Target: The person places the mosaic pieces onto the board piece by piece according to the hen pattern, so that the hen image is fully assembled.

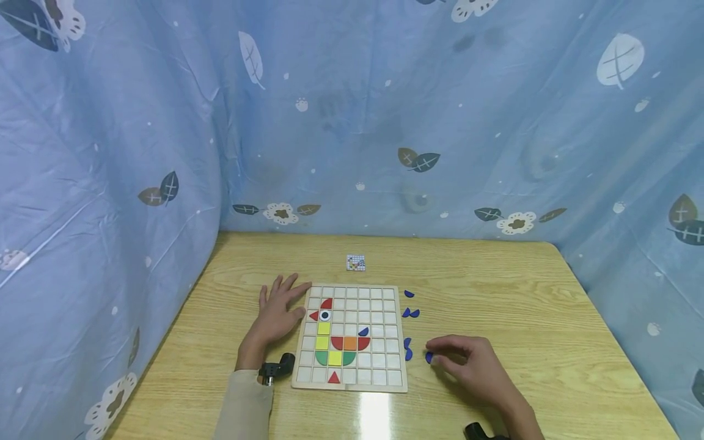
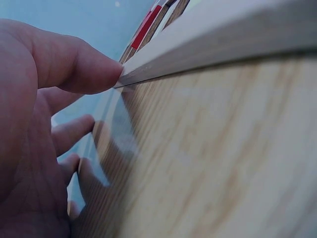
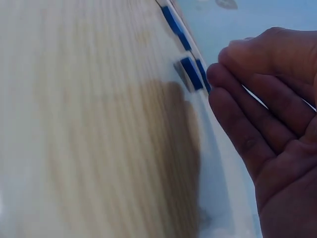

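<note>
A wooden grid board [image 1: 388, 305] bears flat coloured pieces in the form of a bird: yellow squares [image 1: 324, 329], an orange square [image 1: 349, 343], red and green rounded pieces, red triangles and an eye piece [image 1: 325, 315]. One blue rounded piece [image 1: 363, 332] lies above the orange and red row. My left hand [image 1: 279, 315] rests at the board's left edge with fingers spread; its thumb touches the rim [image 2: 163, 59]. Right of the board, my right hand [image 1: 467, 366] has thumb and forefinger around a blue rounded piece [image 1: 429, 357], a gap showing between the fingertips.
Several more blue rounded pieces [image 1: 409, 354] lie along the board's right side. Behind the board is a small picture card [image 1: 355, 263] with a grid pattern. A blue patterned curtain [image 1: 352, 122] hangs around the wooden table [image 1: 495, 287].
</note>
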{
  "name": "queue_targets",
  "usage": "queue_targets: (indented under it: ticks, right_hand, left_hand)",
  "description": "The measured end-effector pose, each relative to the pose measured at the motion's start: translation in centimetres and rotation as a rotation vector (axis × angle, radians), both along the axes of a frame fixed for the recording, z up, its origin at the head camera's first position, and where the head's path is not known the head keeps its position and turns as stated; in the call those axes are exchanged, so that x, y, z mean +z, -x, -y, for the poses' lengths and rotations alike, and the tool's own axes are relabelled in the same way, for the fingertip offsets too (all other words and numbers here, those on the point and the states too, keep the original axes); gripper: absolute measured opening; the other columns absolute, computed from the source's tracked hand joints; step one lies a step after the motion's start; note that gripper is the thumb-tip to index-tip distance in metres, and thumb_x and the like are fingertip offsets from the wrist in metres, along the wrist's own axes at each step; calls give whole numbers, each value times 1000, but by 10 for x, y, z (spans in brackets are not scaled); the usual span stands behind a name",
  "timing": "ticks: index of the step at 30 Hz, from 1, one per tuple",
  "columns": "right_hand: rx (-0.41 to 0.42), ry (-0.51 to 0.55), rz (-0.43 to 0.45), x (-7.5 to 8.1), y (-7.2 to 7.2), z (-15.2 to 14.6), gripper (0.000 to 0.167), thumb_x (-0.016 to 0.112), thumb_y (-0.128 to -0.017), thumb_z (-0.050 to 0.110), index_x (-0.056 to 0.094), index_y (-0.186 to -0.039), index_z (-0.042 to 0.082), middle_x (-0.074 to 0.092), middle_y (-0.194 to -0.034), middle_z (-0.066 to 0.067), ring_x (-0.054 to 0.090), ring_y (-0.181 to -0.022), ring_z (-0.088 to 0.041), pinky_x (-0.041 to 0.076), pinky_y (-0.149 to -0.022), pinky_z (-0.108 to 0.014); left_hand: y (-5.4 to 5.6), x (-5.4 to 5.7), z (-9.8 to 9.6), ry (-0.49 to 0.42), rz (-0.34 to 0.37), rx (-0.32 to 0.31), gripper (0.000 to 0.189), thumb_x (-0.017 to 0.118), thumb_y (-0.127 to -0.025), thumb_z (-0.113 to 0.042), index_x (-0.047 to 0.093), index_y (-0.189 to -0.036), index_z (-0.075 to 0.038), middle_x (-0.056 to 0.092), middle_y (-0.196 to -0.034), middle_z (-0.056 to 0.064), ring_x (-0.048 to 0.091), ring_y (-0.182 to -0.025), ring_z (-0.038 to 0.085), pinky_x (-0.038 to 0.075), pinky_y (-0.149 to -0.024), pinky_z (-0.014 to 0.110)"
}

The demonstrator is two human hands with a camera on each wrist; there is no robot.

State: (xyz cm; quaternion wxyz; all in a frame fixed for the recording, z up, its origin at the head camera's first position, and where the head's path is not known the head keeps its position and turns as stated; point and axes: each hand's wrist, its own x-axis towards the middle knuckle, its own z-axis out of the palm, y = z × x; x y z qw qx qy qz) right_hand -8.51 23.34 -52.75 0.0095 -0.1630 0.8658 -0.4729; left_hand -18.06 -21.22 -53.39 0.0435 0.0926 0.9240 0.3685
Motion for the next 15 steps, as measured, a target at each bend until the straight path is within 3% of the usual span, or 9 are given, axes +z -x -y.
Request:
queue_targets:
  ticks: [7,15]
  right_hand:
    - [-51,-21,-9,-4,-8,-11,27,86,-90,3,86,-112,19,84,-110,9,77,-106,-1,63,-92,-21]
    - [-3,-78,-88,0,-2,3,26,87,-91,4,86,-112,19,85,-110,7,78,-104,-4,64,-90,-25]
  left_hand:
    - [0,-1,1,9,2,0,64,62,-100,-15,54,-164,-21,25,-182,16,-1,-171,46,-17,-131,70]
    - [1,-2,0,4,-1,2,64,62,-100,-15,55,-163,-22,25,-182,16,-1,-171,46,-17,-131,70]
